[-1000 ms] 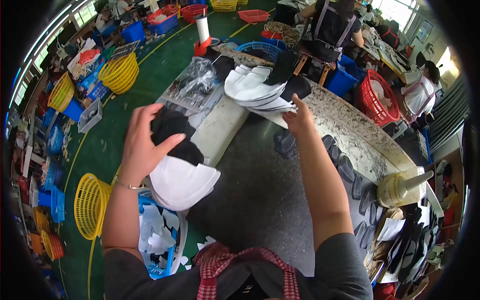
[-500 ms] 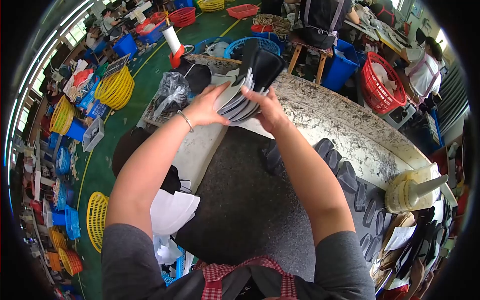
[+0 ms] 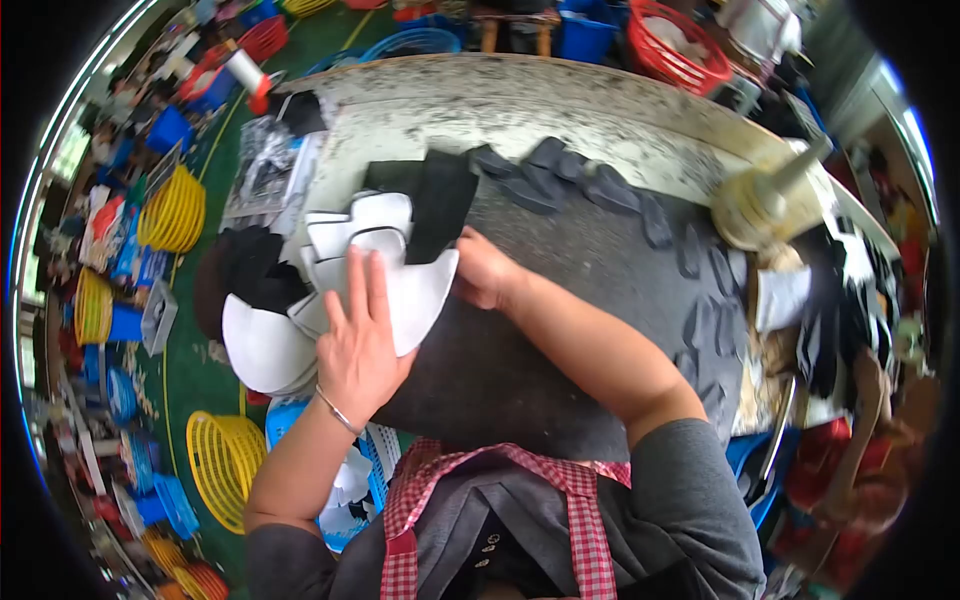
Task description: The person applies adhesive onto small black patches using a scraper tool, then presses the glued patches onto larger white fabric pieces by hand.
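White curved shoe pieces (image 3: 425, 298) lie fanned out in an overlapping pile at the left of the dark work mat. My left hand (image 3: 358, 335) lies over them, fingers stretched out and fairly flat on the white surface. At the pile's right edge, my right hand (image 3: 482, 268) has its fingers curled around the rim of the nearest white piece; the fingertips are partly hidden. A black flat piece (image 3: 443, 205) reaches up from the pile, just above my right hand. More white pieces (image 3: 265, 345) hang at the table's left edge.
Dark grey shoe-shaped pieces (image 3: 612, 190) line the mat's back and right side. A cream glue pot (image 3: 745, 210) with a handle stands at the back right. Clear plastic bags (image 3: 265, 160) lie back left. A yellow basket (image 3: 225, 470) stands left on the green floor.
The stack held up by both hands at the back of the table is now down at the left, spread out. My left hand has opened over it, and my view has shifted.
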Demonstrator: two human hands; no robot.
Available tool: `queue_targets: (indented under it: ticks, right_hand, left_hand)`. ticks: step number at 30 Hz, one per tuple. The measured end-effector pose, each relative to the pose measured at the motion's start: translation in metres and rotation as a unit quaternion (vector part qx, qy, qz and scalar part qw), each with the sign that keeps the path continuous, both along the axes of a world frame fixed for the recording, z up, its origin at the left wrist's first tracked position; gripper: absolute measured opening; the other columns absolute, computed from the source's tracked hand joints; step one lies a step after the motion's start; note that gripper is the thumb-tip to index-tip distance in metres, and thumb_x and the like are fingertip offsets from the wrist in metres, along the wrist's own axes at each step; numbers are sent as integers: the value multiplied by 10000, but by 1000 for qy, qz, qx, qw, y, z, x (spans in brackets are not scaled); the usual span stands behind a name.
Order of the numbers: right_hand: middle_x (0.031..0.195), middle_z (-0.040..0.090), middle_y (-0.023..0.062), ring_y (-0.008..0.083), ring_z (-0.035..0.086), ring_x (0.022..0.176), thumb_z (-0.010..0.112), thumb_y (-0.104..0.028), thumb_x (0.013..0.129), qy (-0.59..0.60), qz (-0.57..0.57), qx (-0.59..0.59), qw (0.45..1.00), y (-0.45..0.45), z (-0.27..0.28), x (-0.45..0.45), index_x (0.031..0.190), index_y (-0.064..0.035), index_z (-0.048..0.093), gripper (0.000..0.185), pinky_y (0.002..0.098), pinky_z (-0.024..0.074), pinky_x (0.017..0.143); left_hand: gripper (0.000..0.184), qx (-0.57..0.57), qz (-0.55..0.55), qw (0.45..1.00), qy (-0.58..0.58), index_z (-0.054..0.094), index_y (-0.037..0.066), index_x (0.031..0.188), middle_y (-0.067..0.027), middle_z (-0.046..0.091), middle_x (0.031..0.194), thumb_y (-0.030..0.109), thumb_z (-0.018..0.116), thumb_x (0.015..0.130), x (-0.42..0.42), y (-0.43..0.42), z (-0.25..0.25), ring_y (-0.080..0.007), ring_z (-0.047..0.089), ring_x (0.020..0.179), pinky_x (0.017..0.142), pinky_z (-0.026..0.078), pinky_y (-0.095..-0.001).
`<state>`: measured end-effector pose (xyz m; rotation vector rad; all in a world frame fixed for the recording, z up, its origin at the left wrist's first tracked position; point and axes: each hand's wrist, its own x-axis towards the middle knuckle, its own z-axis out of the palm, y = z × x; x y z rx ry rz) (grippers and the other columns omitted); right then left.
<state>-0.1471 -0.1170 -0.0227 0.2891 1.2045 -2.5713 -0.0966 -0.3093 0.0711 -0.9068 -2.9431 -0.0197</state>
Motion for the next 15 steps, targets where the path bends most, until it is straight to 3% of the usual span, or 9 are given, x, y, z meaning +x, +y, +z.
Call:
queue_targets:
  ticks: [2,4,5,7,9,11,13,14,15]
  right_hand:
    - [1324,682,157,252,691,1172,597,-141,1034,-12,-37,91,995,8,35,47,1399,54,583,415,418,570,1011]
    - [1376,668,145,246,669,1217,684,-188,1011,113,-23,195,974,37,33,99,1428,39,570,489,390,570,1008]
    - [1369,680,140,244,665,1224,719,-198,994,142,-19,261,954,57,43,127,1425,17,585,500,387,570,1010]
    - [1318,704,126,230,661,1230,767,-139,958,165,-50,499,849,102,74,190,1374,-23,652,447,367,574,1007]
    - [1123,756,121,275,690,1052,811,-130,870,117,-129,679,713,144,70,246,1174,-46,749,322,383,583,876]
    - [1003,744,86,295,664,956,830,-114,803,66,-100,811,573,169,78,299,1068,-41,756,285,391,571,824]
    - [967,734,72,290,655,951,828,-120,787,71,-95,840,530,167,72,332,1038,-46,753,272,389,568,831]
    - [949,729,66,288,650,949,827,-122,779,75,-94,854,507,165,70,344,1023,-49,751,266,388,566,835]
    - [959,722,62,272,656,967,780,-103,807,90,-87,875,468,156,68,346,1023,-48,744,226,386,564,841]
  left_hand:
    - [1084,-1,9,1000,11,185,12,1655,-193,292,1693,242,829,813,11,10,6,-450,544,1157,901,580,-508]
    - [1047,51,-8,999,17,231,60,1636,-170,333,1683,172,827,782,14,0,5,-485,526,1256,976,553,-537]
    - [910,96,-19,995,6,359,85,1576,-165,494,1582,124,798,779,12,-3,10,-448,538,1259,985,532,-571]
    - [704,102,-22,994,14,547,86,1450,-101,638,1453,77,762,779,3,-17,8,-384,557,1263,997,501,-550]
    - [512,71,-53,985,150,685,130,1327,-100,714,1317,40,717,825,6,-11,16,-357,618,1211,1021,447,-474]
    - [406,98,-99,960,244,745,104,1288,-82,740,1309,80,650,894,23,6,22,-343,656,1245,1047,400,-464]
    - [394,138,-200,920,308,751,80,1300,-84,750,1306,118,618,931,36,19,21,-349,656,1277,1057,397,-477]
    - [365,201,-250,913,254,804,108,1217,-61,764,1290,126,567,940,51,30,13,-326,661,1293,1105,353,-480]
    - [325,244,-304,898,205,809,87,1187,-80,764,1283,145,586,957,67,39,1,-315,683,1266,1098,379,-486]
